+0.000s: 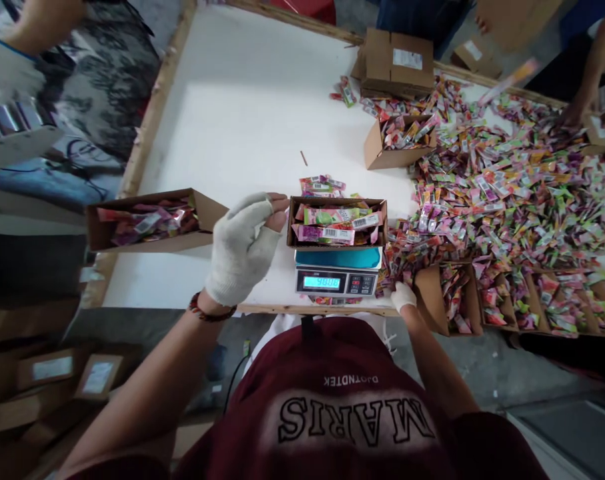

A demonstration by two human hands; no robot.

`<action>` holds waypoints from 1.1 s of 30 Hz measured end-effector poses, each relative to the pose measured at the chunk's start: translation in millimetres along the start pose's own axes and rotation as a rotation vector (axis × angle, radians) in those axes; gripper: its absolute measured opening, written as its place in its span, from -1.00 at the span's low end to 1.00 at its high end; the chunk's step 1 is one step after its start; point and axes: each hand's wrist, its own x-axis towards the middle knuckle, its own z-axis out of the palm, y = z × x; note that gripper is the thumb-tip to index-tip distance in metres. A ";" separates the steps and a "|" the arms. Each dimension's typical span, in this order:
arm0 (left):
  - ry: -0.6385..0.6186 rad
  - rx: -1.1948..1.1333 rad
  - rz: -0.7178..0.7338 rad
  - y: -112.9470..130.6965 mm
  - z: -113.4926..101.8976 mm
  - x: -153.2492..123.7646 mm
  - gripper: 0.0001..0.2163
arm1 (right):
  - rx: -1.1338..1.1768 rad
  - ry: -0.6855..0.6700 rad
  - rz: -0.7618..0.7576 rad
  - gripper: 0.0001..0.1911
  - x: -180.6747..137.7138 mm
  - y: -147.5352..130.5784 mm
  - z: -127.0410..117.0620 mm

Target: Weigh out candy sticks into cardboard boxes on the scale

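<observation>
One scale (337, 280) in the lower middle of the frame carries one open box (336, 223). Two more open ones lie on the table (242, 120): a left box (147, 223) and an upper box (397, 143). A row of boxes (512, 303) at lower right counts at least four. One closed box (397, 60) is at top.

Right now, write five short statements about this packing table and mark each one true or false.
1. A brown cardboard box of colourful packets sits on the small digital scale. True.
2. The left hand, in a white knit glove, is at that box's left end. True.
3. The right hand rests on the scale's display. False: it is down among loose packets right of the scale, beside an open brown box.
4. The scale's display is dark. False: it glows pale green.
5. The big heap of loose packets covers the left side of the white table. False: it covers the right side.
</observation>
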 end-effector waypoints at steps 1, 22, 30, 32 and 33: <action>-0.018 0.001 0.019 2.9 1.4 3.3 -0.80 | -0.007 -0.010 0.026 -0.69 2.7 4.2 1.8; 0.150 -0.119 0.079 4.8 42.7 12.2 -0.64 | 0.090 0.484 -0.938 -0.58 -14.9 -96.3 -173.3; -0.746 0.440 0.130 10.8 85.9 3.2 -0.84 | 0.026 0.529 -0.533 -0.51 126.6 -102.8 -226.6; -0.895 0.554 0.073 8.8 90.2 -2.2 -0.77 | -0.117 0.508 -0.379 -0.41 176.0 -97.3 -239.3; -0.929 0.566 0.061 5.1 86.2 -5.9 -0.72 | -0.169 0.491 -0.348 -0.38 198.1 -98.5 -244.0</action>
